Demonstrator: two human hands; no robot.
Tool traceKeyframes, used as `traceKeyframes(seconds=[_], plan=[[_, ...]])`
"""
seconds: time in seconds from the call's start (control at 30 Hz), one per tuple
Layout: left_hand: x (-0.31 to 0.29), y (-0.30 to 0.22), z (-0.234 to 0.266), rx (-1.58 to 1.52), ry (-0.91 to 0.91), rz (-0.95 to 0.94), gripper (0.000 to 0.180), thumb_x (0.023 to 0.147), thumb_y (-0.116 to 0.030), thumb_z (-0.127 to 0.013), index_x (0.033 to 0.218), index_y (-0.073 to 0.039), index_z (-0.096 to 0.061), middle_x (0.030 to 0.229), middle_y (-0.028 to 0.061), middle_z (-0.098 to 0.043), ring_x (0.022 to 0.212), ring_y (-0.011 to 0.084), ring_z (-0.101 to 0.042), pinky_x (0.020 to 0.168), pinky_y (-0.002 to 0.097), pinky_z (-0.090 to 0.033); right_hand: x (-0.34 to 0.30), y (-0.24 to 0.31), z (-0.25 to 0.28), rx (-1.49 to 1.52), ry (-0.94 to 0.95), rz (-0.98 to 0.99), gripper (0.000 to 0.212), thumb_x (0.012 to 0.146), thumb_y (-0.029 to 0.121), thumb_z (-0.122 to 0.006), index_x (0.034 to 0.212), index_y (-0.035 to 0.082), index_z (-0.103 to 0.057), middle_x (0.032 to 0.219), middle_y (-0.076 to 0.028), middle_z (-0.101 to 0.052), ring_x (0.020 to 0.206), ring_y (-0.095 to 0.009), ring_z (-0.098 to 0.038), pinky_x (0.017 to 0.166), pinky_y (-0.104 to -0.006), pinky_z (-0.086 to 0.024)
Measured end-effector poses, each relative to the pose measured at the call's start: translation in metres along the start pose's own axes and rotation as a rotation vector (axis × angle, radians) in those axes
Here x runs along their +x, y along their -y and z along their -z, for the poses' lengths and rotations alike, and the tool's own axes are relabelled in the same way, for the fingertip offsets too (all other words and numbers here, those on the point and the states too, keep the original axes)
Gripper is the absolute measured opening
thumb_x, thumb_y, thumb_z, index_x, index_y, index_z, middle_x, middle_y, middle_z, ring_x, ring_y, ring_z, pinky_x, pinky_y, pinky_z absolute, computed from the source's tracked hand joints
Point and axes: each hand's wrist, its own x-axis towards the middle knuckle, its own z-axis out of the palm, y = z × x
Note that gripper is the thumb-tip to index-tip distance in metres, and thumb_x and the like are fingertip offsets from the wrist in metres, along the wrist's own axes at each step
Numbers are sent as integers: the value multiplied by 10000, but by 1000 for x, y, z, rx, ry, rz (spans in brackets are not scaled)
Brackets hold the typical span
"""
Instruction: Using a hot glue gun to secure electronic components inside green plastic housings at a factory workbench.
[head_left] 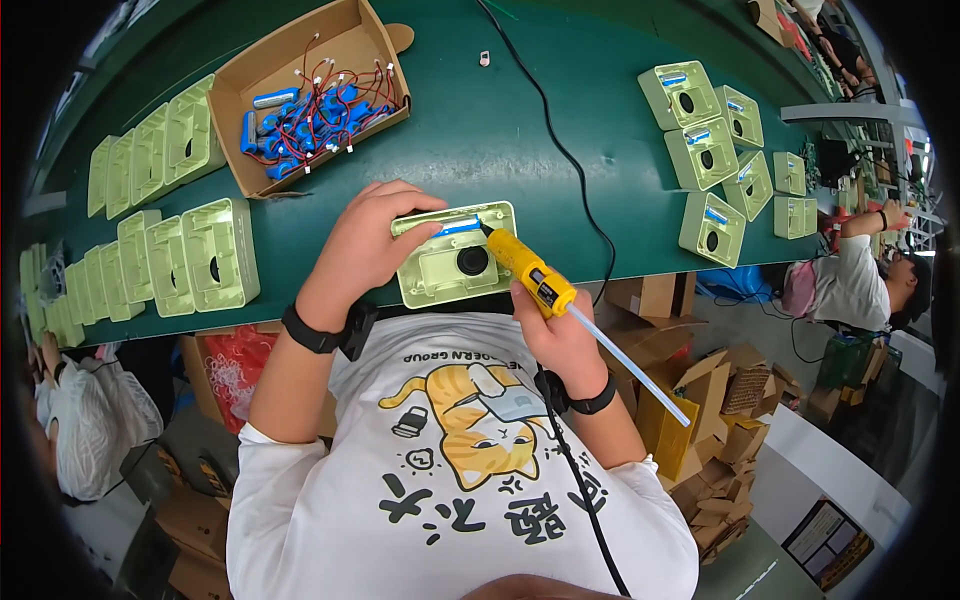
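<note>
1. Nearest in the head view, at 6 o'clock from the work, is one white printed shirt (350, 480), its lower part cut off.
2. One pale green casing (425, 285) sits at the clock's centre, at the table's (440, 150) near edge, holding one blue battery (460, 227) and one black round part (472, 261).
3. One left hand (375, 235) pinches its upper-left rim, thumb by the battery, fingertips partly hidden.
4. One right hand (550, 335) wraps one yellow glue gun (530, 275) at 4 o'clock, most fingers hidden; its nozzle is at the battery's right end, contact unclear. One translucent glue stick (635, 370) juts out behind.
5. Seven casings (706, 172) stand toward 2 o'clock; five visibly hold batteries, the farthest two are unclear.
6. One cardboard box (280, 55) at 10 o'clock holds tangled wired batteries (300, 125), too overlapped to count.
7. Two rows of casings (232, 275) stand around 9 o'clock: four behind, the nearer row blurring beyond counting.
</note>
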Motion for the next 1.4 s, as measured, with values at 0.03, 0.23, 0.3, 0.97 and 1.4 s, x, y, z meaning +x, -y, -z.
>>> traceKeyframes(seconds=[0.03,0.23,0.3,0.97,1.4], plan=[[4,2,2,36,46,-51,235,967,-151,-881,1188,-73,-874,1127,101,-769,1078,329,-714,987,438,-568,0,1,1,-12,4,3,174,1069,173,-762,1086,0,-757,782,-201,-724,710,-446,-725,640,-474,-559],[17,-1,6,79,194,-32,309,960,-167,-894,1265,-116,-889,1099,101,-761,1062,323,-716,959,439,-576,-3,-8,-2,-64,-17,67,203,1107,129,-758,1209,-44,-788,849,-85,-811,656,-184,-706,646,-335,-569],[13,-2,3,69,189,-12,309,960,-169,-896,1262,-105,-886,1091,104,-754,1043,325,-711,949,441,-580,-3,-12,-4,-31,-37,71,220,1111,131,-754,1232,-50,-783,875,-79,-819,662,-173,-705,641,-335,-570],[-25,-11,-15,122,59,23,333,1006,-136,-846,1332,-67,-836,1189,112,-731,1154,334,-683,1051,436,-547,-17,-13,-1,20,-12,-16,242,1103,115,-764,1265,-64,-779,869,-53,-785,748,-131,-716,697,-307,-571],[-32,-9,-7,55,90,2,438,971,-65,-803,1408,-46,-774,1289,128,-724,1231,353,-662,1132,449,-520,-8,23,18,-102,71,107,127,1056,78,-788,1084,-43,-761,878,-112,-722,735,-212,-682,665,-369,-518]])
